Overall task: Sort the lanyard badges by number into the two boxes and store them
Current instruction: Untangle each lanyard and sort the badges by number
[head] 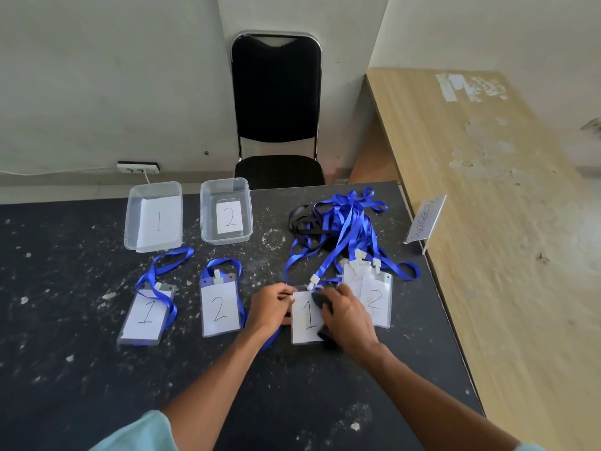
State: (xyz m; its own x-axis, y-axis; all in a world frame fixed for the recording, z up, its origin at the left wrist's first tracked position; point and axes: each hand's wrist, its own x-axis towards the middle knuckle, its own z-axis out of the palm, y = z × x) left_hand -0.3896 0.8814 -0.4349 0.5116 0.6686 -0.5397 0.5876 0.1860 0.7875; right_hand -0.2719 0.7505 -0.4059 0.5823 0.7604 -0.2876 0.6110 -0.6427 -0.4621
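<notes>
here, left hand (271,304) and right hand (345,313) each grip tight the "1" badge (307,318).

Dark bench (97,369), speckled white, stands before a plain off-white wall (97,76); a black padded chair (276,92) with a chrome frame sits at its far edge. A white power strip (138,167) with cable lies at the wall base, left. A light wooden counter (487,222), surface patchy and peeling, runs along the right.

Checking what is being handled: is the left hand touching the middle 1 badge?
Touching. The head view shows the left hand pinching the top left corner of the middle 1 badge.
</notes>
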